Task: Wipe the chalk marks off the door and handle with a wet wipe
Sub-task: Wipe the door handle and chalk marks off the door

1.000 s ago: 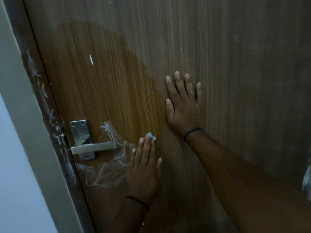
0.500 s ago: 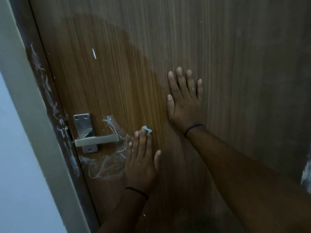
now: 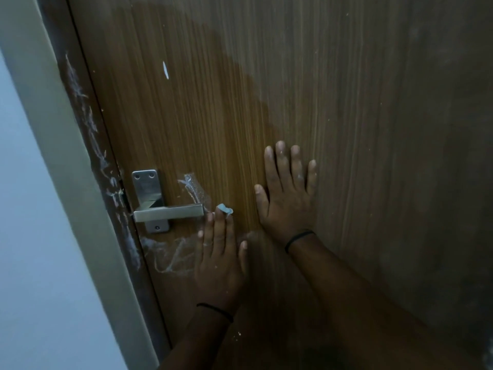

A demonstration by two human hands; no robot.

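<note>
My left hand [image 3: 218, 260] lies flat on the door [image 3: 346, 102], fingers straight, pressing the wet wipe [image 3: 225, 209] against the wood; only a pale corner of it pokes out past my fingertips. My right hand [image 3: 286, 193] is spread flat too, holding nothing, just bracing on the panel above and to the right.

From this 1 head view, what matters is where the remaining chalk sits. The chalk marks [image 3: 170, 256] lie directly to the left of my left hand, under the handle [image 3: 168, 210], and a smaller scribble [image 3: 193, 186] sits above the lever's free end, just up and left of my fingertips. The lever runs horizontally, its tip pointing at my fingers and almost touching them. So the left hand, already carrying the wipe, is clearly the nearer 1; I judge a sideways sweep to the left should catch the marks, then run along the lever. More chalk streaks the door frame [image 3: 90, 145] further left.
</note>
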